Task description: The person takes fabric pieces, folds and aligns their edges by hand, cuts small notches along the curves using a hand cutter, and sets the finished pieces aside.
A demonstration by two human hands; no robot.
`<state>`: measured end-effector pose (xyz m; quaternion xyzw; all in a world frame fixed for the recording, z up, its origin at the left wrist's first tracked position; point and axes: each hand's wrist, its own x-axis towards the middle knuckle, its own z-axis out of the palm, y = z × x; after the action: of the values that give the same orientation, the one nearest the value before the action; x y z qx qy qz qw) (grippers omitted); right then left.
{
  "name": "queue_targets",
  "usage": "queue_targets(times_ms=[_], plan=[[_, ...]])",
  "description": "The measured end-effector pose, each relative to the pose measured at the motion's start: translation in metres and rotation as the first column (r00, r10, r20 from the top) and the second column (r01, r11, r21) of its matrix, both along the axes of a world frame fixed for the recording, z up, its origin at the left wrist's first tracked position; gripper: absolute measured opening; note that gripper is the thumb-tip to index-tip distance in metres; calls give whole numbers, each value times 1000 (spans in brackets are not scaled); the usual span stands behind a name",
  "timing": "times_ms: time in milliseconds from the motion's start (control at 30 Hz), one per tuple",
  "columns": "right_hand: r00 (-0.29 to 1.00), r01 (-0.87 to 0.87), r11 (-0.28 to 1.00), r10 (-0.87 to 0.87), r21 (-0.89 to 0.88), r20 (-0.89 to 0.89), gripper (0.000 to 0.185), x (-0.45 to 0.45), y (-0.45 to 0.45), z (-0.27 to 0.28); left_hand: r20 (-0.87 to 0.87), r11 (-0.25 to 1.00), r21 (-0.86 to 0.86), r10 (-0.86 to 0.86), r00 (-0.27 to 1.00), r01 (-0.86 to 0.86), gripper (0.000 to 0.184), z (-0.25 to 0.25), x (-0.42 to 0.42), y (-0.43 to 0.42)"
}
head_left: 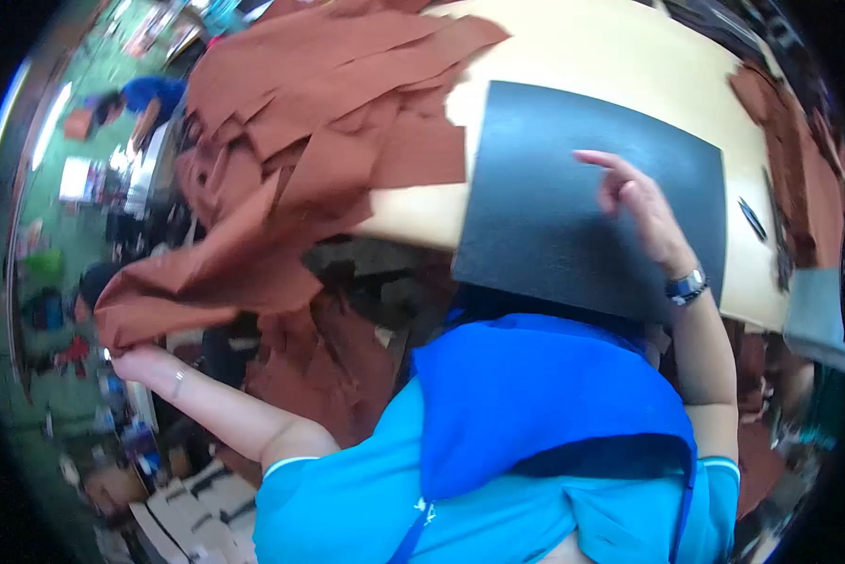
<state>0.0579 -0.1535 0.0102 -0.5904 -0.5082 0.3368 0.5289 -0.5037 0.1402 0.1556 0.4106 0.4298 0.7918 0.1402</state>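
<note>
My left hand (136, 362), well out to the left and beyond the table's edge, holds the near end of a reddish-brown leather-like sheet (201, 282); the fingers are closed on it, though the sheet and blur partly hide them. The sheet slopes up to a heap of similar pieces (319, 85) on the far left of a cream table (610, 42).

My right hand (637, 199) is over a black rectangular mat (544, 207) on the table, holding nothing; its index finger points left, with the other fingers loosely curled. I cannot tell if it touches the mat.

To the right of the mat lies a small dark cutting tool (752, 219), and past it, more brown pieces (784, 141). Far left, a person in blue (150, 97) leans forward.
</note>
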Motion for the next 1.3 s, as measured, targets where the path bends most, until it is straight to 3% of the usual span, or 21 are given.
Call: queue_targets(times_ms=[67, 100, 133, 167, 200, 267, 300, 367, 500, 567, 633, 733, 800, 867, 967, 1000, 1067, 1100, 1167, 1233, 1300], plan=[[989, 131, 984, -121, -123, 87, 61, 21, -13, -26, -247, 928, -62, 343, 906, -368, 36, 21, -87, 11], [985, 161, 977, -151, -141, 78, 60, 35, -19, -42, -528, 764, -138, 481, 699, -630, 34, 32, -144, 11], [979, 192, 977, -184, -93, 85, 60, 42, -25, -46, -901, 378, -49, 382, 205, -924, 31, 41, -198, 6], [963, 257, 964, -249, -70, 106, 60, 44, -28, -47, -969, 91, 246, 34, -244, -965, 29, 45, -241, -10], [956, 261, 965, -252, -42, 149, 63, 52, -30, -52, -894, 29, 417, -167, -415, -909, 28, 51, -272, -27], [948, 297, 954, -288, -46, 137, 70, 61, -33, -63, -939, -90, 304, 136, -314, -948, 31, 72, -248, -51], [945, 307, 951, -302, -25, 130, 72, 60, -33, -62, -906, -27, 176, 387, -173, -984, 33, 76, -213, -61], [942, 313, 949, -306, -27, 135, 73, 65, -31, -69, -813, 179, 106, 582, 18, -978, 38, 80, -156, -68], [942, 308, 950, -296, -54, 156, 77, 63, -31, -69, -984, 595, 111, 177, -5, -796, 44, 10, -167, -20], [938, 319, 946, -307, -53, 161, 74, 62, -32, -70, -974, 494, -125, -228, 10, -860, 41, -45, -108, -15], [937, 322, 946, -313, -41, 155, 72, 57, -32, -66, -913, 595, -301, -405, 45, -745, 38, -164, -131, 5], [945, 314, 949, -311, -23, 101, 67, 47, -30, -57, -468, 348, -755, -880, 84, -556, 49, -283, -85, -22], [947, 316, 949, -314, -19, 65, 65, 47, -31, -60, -191, -67, -894, -837, 512, -444, 56, -296, -56, -44], [949, 313, 950, -312, -12, 56, 63, 45, -30, -57, -394, -18, -849, -644, 655, -528, 54, -290, -38, -19], [950, 309, 951, -308, -26, 45, 60, 43, -28, -55, -889, 625, -427, -423, 176, -654, 50, -164, 9, 29], [950, 312, 949, -311, -34, 39, 59, 42, -28, -55, -912, 763, -396, -262, 316, -511, 51, -111, 60, 27], [950, 313, 950, -312, -23, 33, 55, 41, -28, -55, -916, 978, -136, -62, 397, -160, 39, -59, 138, 39], [949, 313, 949, -313, -18, 30, 54, 41, -28, -56, -908, 998, -4, -27, 417, 57, 36, -43, 174, 47], [949, 311, 950, -311, 4, 49, 48, 41, -29, -54, -963, 972, -119, -163, 214, 203, 34, -23, 254, 43], [945, 319, 948, -317, -9, 86, 46, 39, -28, -49, -996, 964, 65, 80, -48, 257, 34, -52, 308, 83], [947, 318, 948, -316, -16, 56, 41, 40, -29, -50, -933, 959, 252, 276, -233, 128, 34, -89, 339, 109]])
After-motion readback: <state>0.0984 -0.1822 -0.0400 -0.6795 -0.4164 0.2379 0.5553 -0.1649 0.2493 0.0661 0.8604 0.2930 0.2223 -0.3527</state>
